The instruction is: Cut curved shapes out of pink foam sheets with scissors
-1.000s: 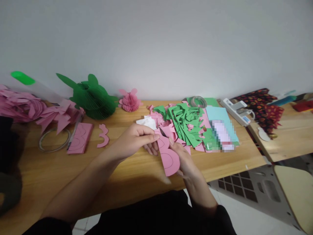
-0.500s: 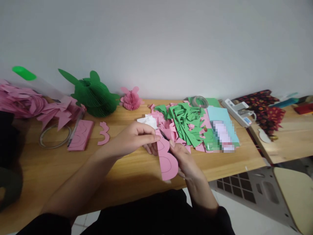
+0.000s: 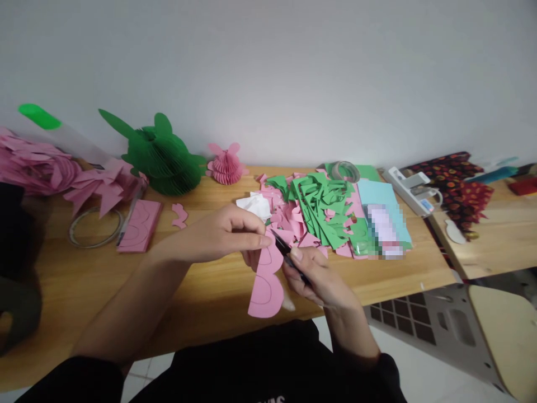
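My left hand (image 3: pixel 237 238) pinches the top of a pink paper piece (image 3: pixel 267 285) between thumb and fingers. The paper has scalloped curves on its right side and drawn curved lines inside. In my right hand (image 3: pixel 312 274) is a pair of black scissors (image 3: pixel 289 254), its blades pointing up and left beside the paper's upper edge. Whether the blades touch the paper is hard to tell. Just beyond my hands lies a heap of green paper scraps (image 3: pixel 321 210) mixed with pink scraps (image 3: pixel 289 215). A crumpled white tissue (image 3: pixel 254 206) rests near my left fingers.
A pink paper stack (image 3: pixel 140 226) with drawn curves lies left, beside a tape roll (image 3: pixel 95 226) and a wavy pink cutout (image 3: pixel 179 215). Green (image 3: pixel 165 159) and pink (image 3: pixel 226 164) honeycomb paper shapes stand by the wall. A power strip (image 3: pixel 409 190) lies right, near a table gap.
The pink paper has swung so its lower end points down and left. My right hand has shifted slightly, and more of the scissors shows between hand and paper.
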The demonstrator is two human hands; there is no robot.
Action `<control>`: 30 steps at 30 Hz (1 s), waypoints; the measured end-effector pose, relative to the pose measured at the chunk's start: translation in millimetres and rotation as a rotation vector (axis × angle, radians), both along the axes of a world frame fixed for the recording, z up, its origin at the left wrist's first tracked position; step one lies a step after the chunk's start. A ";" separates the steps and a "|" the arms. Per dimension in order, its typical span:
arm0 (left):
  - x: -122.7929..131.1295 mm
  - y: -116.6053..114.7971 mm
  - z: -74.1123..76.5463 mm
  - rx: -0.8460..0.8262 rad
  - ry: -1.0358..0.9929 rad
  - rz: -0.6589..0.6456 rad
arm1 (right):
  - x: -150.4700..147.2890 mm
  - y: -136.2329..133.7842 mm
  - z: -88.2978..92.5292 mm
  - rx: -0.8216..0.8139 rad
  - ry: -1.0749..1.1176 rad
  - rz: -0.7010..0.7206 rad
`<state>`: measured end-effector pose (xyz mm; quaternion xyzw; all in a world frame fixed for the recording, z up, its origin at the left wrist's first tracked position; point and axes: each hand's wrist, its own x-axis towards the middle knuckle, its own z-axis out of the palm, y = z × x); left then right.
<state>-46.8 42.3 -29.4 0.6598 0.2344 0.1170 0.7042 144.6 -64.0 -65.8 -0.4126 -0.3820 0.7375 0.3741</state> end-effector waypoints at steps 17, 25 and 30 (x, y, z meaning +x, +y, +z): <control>6.4 -1.0 -6.0 -0.104 0.019 0.052 | -4.1 2.3 -5.7 0.021 0.023 -0.044; 6.3 -1.9 -5.9 -0.141 -0.001 0.050 | -4.8 3.3 -5.5 0.007 -0.017 -0.033; 6.4 -1.5 -4.6 -0.153 -0.011 0.044 | -4.0 3.0 -6.8 -0.004 -0.025 -0.032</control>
